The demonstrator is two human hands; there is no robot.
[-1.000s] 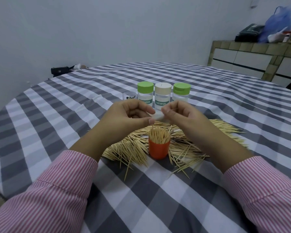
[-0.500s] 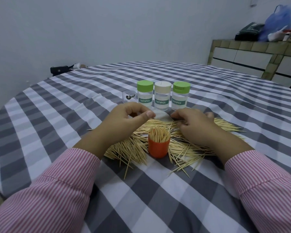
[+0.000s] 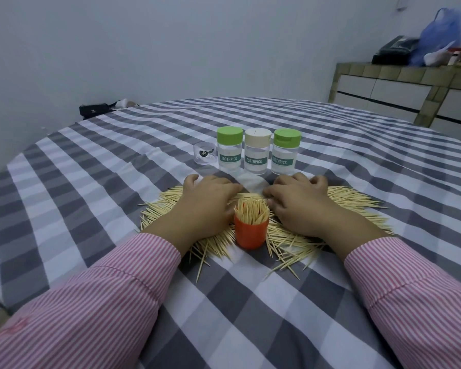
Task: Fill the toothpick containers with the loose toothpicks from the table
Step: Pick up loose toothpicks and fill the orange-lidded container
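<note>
Checked cloth covered the table point(image 3: 117, 209); both hands point(image 3: 205, 198) point(image 3: 296, 201) lay spread, gripping nothing, on loose toothpicks point(image 3: 351, 201) behind the packed orange container point(image 3: 250, 233). Gathering seemed underway; next needed a pinch.

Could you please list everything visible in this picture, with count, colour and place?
orange container: one, orange, packed with upright toothpicks, near centre between the hands
loose toothpicks: many, pale wood, heaped around the orange container
labelled jars: three, two green lids, one cream, in a row behind the heap
small clear cup: one, left of the jars
tablecloth: grey and white checks
black bag: one, far table edge
left hand: palm down on the heap
right hand: palm down on the heap
</note>
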